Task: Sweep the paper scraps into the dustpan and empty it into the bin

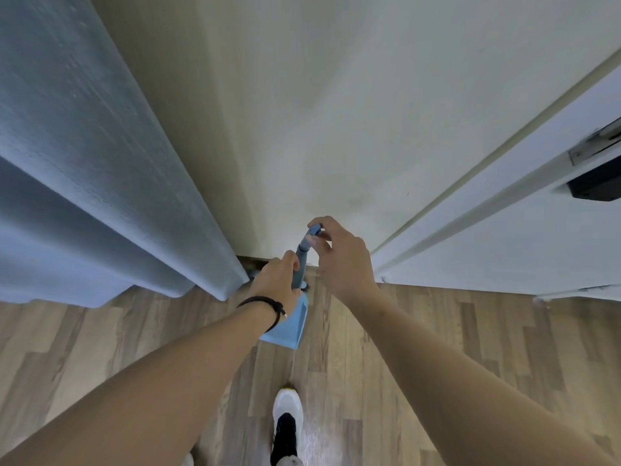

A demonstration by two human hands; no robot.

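Head view shows the blue dustpan (285,326) hanging low in the corner, its pan just above the wood floor (437,348) and its grey handle (300,264) rising toward the wall (319,112). The left hand (277,280), with a black band (268,309) at the wrist, is wrapped around the lower handle. The right hand (339,255) pinches the blue tip of the handle (314,229) between thumb and fingers. Whether a brush is clipped to that handle I cannot tell. No paper scraps and no bin are in sight.

By my reckoning this is the fetching step: the tool is being lifted from its storing place, and sweeping has not begun. The next move calls for drawing the dustpan back out of the corner and turning toward wherever the scraps lie.

Room is tight at the front. A grey-blue curtain (100,179) hangs just beside the left hand, its hem near the floor, and a white door (504,237) closes in on the right. The open floor lies behind, toward the person's white shoe (287,406), so backing away looks the clear way out.
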